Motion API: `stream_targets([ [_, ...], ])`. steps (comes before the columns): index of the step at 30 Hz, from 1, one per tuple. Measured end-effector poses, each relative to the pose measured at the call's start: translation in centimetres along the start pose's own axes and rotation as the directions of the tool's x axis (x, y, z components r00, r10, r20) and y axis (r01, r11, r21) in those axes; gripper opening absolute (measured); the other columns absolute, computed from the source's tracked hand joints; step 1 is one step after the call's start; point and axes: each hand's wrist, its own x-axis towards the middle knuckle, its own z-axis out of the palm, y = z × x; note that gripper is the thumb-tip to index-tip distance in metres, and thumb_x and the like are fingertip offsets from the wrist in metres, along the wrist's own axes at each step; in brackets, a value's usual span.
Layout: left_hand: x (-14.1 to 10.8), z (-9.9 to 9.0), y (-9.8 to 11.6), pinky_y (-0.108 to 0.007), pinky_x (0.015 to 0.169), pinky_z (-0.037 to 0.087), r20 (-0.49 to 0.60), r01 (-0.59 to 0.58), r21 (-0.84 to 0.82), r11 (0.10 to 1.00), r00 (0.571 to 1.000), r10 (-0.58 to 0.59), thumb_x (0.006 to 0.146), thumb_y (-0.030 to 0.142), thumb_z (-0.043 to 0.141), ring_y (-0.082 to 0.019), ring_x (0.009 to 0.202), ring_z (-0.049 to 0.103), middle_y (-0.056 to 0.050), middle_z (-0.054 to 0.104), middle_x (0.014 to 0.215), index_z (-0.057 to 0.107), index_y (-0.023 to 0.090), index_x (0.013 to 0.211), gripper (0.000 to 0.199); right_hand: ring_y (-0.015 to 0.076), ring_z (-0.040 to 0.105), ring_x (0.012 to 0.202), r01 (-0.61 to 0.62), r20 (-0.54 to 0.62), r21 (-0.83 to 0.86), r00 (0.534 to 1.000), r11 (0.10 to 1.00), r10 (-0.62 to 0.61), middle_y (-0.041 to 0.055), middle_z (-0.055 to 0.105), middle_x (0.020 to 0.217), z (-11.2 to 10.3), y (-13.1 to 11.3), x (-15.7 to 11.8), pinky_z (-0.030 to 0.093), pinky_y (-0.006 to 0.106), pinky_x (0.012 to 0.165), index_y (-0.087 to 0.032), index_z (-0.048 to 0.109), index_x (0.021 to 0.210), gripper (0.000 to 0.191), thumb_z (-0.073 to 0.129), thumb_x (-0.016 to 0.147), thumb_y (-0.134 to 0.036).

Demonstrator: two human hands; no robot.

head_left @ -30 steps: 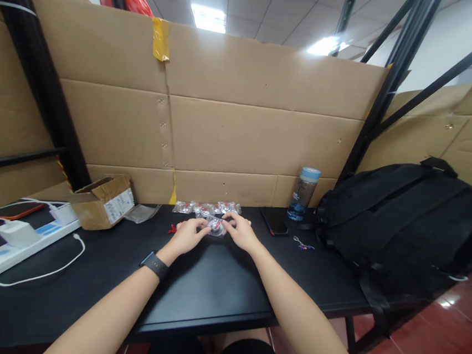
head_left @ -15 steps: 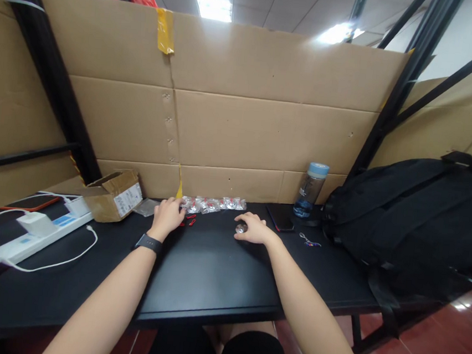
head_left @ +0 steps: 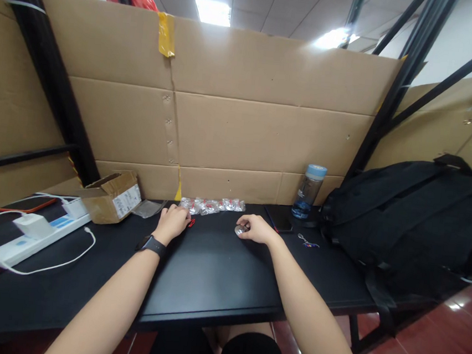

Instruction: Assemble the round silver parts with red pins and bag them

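My left hand (head_left: 173, 223), with a dark watch (head_left: 151, 244) on the wrist, rests low over the far part of the black desk. Its fingers are bent and close together; what lies under the fingertips is hidden. A small red loop (head_left: 191, 223) shows just beside them. My right hand (head_left: 256, 228) pinches a small round silvery piece (head_left: 240, 230) between thumb and fingers, at the desk top. Behind both hands, a row of small clear packets (head_left: 211, 205) with red bits inside lies along the cardboard wall.
On the left are an open cardboard box (head_left: 114, 197), a clear plastic bag (head_left: 148, 208) and a white power strip (head_left: 38, 240) with cables. To the right stand a water bottle (head_left: 307, 192), a dark phone (head_left: 281, 220), a small beaded strap (head_left: 308, 242) and a black backpack (head_left: 411, 216).
My left hand has shifted right and slightly nearer, now covering some of the red loops. My right fingers have closed more on the round piece, which has tilted.
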Motion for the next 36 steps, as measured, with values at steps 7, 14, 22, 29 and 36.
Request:
stream_targets([
  [7,-0.8,-1.6,2.9,-0.040,0.094,0.044,-0.097,-0.097,-0.190,0.977,0.992,0.080,0.099,0.033,0.048,-0.024,0.103,0.064,-0.006,0.074,0.102,0.067,0.023,0.097,0.021,0.0178,0.070,0.086,0.179,-0.205,0.241,0.970,0.954,-0.130,0.0054,0.074,0.106,1.1,-1.8,0.3,0.054,0.028,0.077,-0.020,0.069,0.110,0.043,0.078,0.068,-0.019],
  [14,-1.6,-1.1,7.0,-0.034,0.088,0.053,-0.205,-0.245,-0.598,0.763,0.967,0.150,0.093,0.036,0.060,-0.023,0.096,0.071,-0.005,0.078,0.103,0.074,0.024,0.104,0.022,0.0232,0.073,0.103,0.302,-0.315,0.516,0.937,0.802,-0.151,0.0077,0.073,0.114,3.3,-5.3,0.1,0.056,0.032,0.084,-0.022,0.063,0.115,0.044,0.076,0.073,-0.022],
  [22,-1.7,-0.4,7.6,-0.035,0.091,0.052,-0.184,-0.199,-0.662,0.722,0.978,0.101,0.093,0.039,0.060,-0.025,0.098,0.070,-0.007,0.077,0.104,0.074,0.020,0.099,0.024,0.0251,0.073,0.107,0.322,-0.335,0.536,0.930,0.780,-0.153,0.0076,0.071,0.117,4.1,-5.8,0.0,0.058,0.033,0.085,-0.023,0.061,0.115,0.044,0.075,0.074,-0.022],
  [29,-1.7,-0.1,7.8,-0.031,0.088,0.051,-0.168,-0.207,-0.681,0.702,0.978,0.125,0.098,0.040,0.052,-0.022,0.096,0.067,-0.007,0.075,0.104,0.071,0.020,0.101,0.029,0.0254,0.072,0.108,0.326,-0.347,0.564,0.927,0.759,-0.140,0.0074,0.070,0.117,4.3,-6.0,0.1,0.058,0.034,0.087,-0.022,0.062,0.113,0.043,0.078,0.073,-0.026],
  [36,-2.0,0.0,8.1,-0.032,0.088,0.048,-0.178,-0.187,-0.614,0.767,0.979,0.096,0.098,0.037,0.049,-0.023,0.099,0.066,-0.005,0.073,0.103,0.068,0.021,0.099,0.025,0.0249,0.072,0.107,0.332,-0.345,0.569,0.927,0.752,-0.147,0.0057,0.070,0.112,4.4,-6.2,0.0,0.059,0.033,0.086,-0.022,0.063,0.111,0.042,0.079,0.072,-0.024],
])
